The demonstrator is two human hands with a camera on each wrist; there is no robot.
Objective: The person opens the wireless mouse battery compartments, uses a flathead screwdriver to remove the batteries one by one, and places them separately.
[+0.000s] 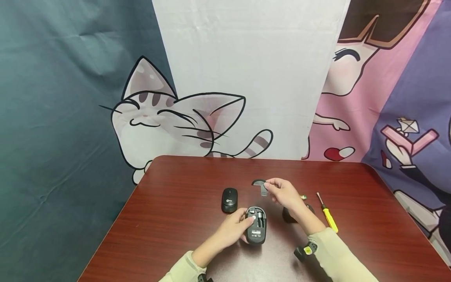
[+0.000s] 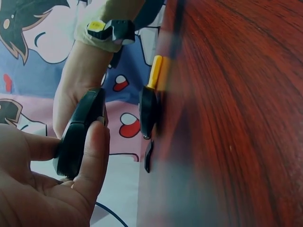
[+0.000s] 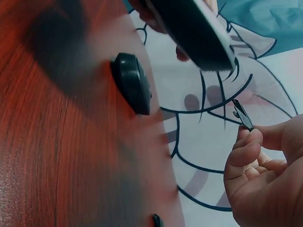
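Note:
My left hand (image 1: pixel 230 228) holds a dark computer mouse (image 1: pixel 256 229) bottom side up, its battery compartment uncovered, thumb lying over the underside. In the left wrist view that mouse (image 2: pixel 75 137) stands edge-on between thumb and fingers, raised off the table. Beyond it, my right hand (image 1: pixel 284 194) pinches a thin battery cover (image 1: pixel 263 189) with a curved dark end and a narrow stem. The right wrist view shows the cover (image 3: pixel 242 116) from its edge, between thumb and index finger, apart from the mouse.
A second black mouse (image 1: pixel 230 199) sits on the table (image 1: pixel 176 203), left of the hands. Another dark mouse (image 1: pixel 289 215) lies partly hidden under the right forearm, a small battery (image 1: pixel 303 197) near it. A yellow-handled screwdriver (image 1: pixel 329 218) rests further right.

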